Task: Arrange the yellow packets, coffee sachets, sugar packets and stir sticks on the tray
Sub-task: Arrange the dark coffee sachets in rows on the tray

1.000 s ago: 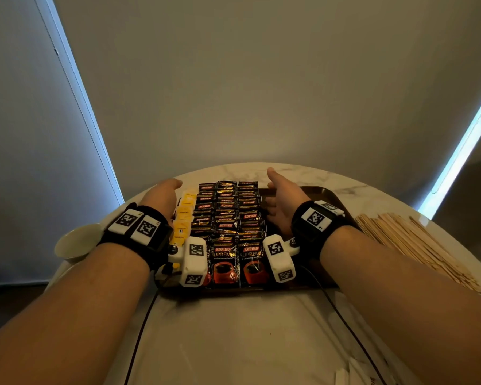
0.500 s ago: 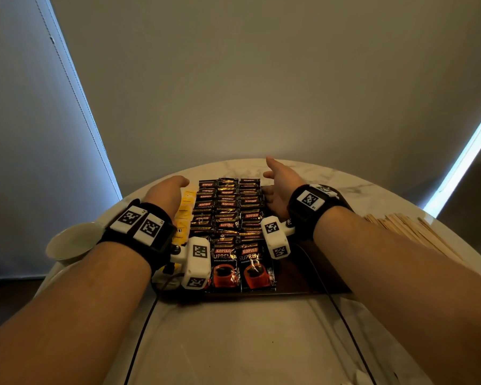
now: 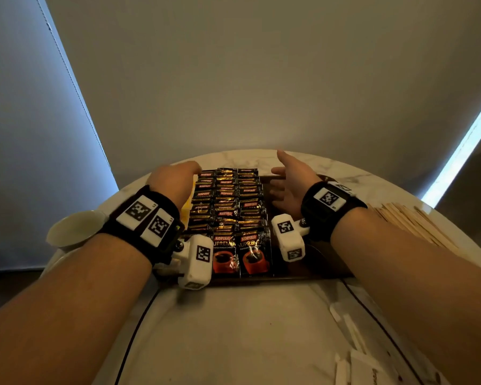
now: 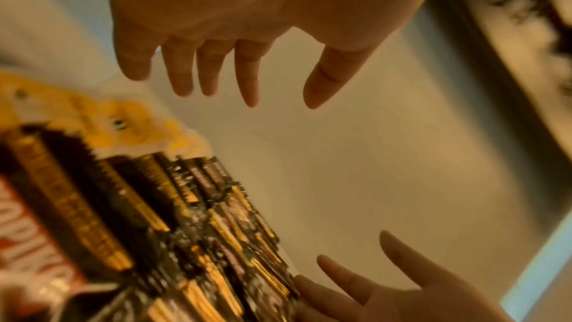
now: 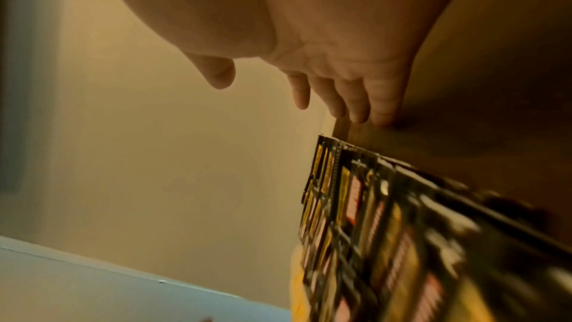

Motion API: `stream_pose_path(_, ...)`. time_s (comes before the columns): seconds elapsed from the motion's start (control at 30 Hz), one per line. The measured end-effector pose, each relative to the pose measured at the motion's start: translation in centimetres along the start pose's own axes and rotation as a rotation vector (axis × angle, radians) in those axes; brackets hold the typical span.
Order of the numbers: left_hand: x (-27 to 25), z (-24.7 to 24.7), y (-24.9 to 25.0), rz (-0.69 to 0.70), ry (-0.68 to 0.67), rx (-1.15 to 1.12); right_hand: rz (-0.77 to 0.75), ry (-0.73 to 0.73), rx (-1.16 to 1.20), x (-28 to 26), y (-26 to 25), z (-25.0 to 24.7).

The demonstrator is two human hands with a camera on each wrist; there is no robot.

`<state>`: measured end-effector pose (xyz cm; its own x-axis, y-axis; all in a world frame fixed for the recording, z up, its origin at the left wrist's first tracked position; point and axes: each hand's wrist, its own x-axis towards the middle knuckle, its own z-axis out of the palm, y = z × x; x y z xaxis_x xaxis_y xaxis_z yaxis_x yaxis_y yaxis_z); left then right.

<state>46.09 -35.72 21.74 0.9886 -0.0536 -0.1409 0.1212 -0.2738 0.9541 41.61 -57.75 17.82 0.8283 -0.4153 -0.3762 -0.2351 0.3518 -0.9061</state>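
Head view shows a round marble table (image 3: 233, 329) against a plain wall, with a dark tray (image 3: 321, 262) on its far half. Most of the tray is filled by coffee sachets (image 3: 228, 207), black and gold, laid in overlapping rows. A row of yellow packets (image 3: 188, 205) sits at their left edge, mostly hidden behind the left wrist. The tray's right part looks bare. A big pile of wooden stir sticks (image 3: 408, 223) lies on the table to the right of the tray, not on it. A few white packets, probably the sugar packets (image 3: 347, 326), lie near the table's front right edge. A pale bowl (image 3: 75, 229) stands at the table's left. The left hand (image 3: 172, 180) and right hand (image 3: 292, 184) flank the sachet rows, palms facing each other. Left wrist view shows the left fingers (image 4: 247, 75) straight, slightly spread and holding nothing. Right wrist view shows the right fingers (image 5: 356, 97) straight, close together, also empty. Judging by this, coffee and yellow packets are placed; sticks and sugar remain.
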Motion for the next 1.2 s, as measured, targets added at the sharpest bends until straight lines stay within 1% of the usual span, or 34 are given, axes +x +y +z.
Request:
stream_pose_path(0.03, -0.8, 0.2, 0.2, 0.029, -0.032, 0.025, 0.0, -0.001, 0.004, -1.0, 0.5, -0.3)
stream_pose_path(0.1, -2.6, 0.7, 0.3, 0.136, -0.107, 0.131, -0.014, 0.01, 0.003, -3.1, 1.6, -0.6)
stream_pose_path(0.13, -3.4, 1.0, 0.0, 0.162, -0.148, 0.15, -0.021, 0.02, 0.0, -4.2, 2.1, -0.7)
stream_pose_path(0.2, -5.4, 1.5, -0.7, 0.183, -0.268, 0.236, -0.034, 0.041, -0.015, -6.2, 3.3, -0.6)
stream_pose_path(0.23, -6.5, 1.7, -0.9, 0.172, -0.321, 0.272, -0.044, 0.049, -0.024, -7.1, 3.9, -0.6)
stream_pose_path(0.27, -7.3, 1.8, -1.3, 0.173, -0.349, 0.308, -0.05, 0.057, -0.032, -7.9, 4.4, -0.5)
stream_pose_path(0.33, -8.5, 1.9, -1.9, 0.181, -0.336, 0.397, -0.063, 0.065, -0.046, -9.5, 5.2, -0.3)
stream_pose_path(0.4, -9.3, 1.8, -2.3, 0.173, -0.282, 0.422, -0.062, 0.056, -0.059, -10.8, 5.8, -0.4)
stream_pose_path(0.47, -9.7, 1.6, -2.6, 0.155, -0.263, 0.381, -0.049, 0.055, -0.091, -12.0, 6.2, -0.4)
stream_pose_path(0.57, -10.1, 1.5, -2.8, 0.113, -0.282, 0.313, -0.041, 0.074, -0.107, -14.3, 6.2, 0.3)
stream_pose_path(0.7, -10.6, 1.9, -3.1, 0.094, -0.251, 0.29, -0.03, 0.043, -0.074, -13.7, 6.7, 1.4)
stream_pose_path(0.8, -11.0, 2.1, -3.1, 0.104, -0.273, 0.282, -0.054, 0.074, -0.078, -13.2, 7.0, 1.6)
stream_pose_path(0.97, -10.7, 2.3, -3.5, 0.125, -0.315, 0.263, -0.056, 0.046, -0.055, -13.5, 7.2, 1.2)
stream_pose_path(1.07, -10.7, 2.6, -3.6, 0.106, -0.294, 0.263, -0.055, 0.017, -0.024, -13.4, 7.4, 1.3)
stream_pose_path(1.2, -10.7, 2.9, -3.6, 0.085, -0.284, 0.257, -0.062, 0.026, -0.027, -13.6, 7.5, 1.9)
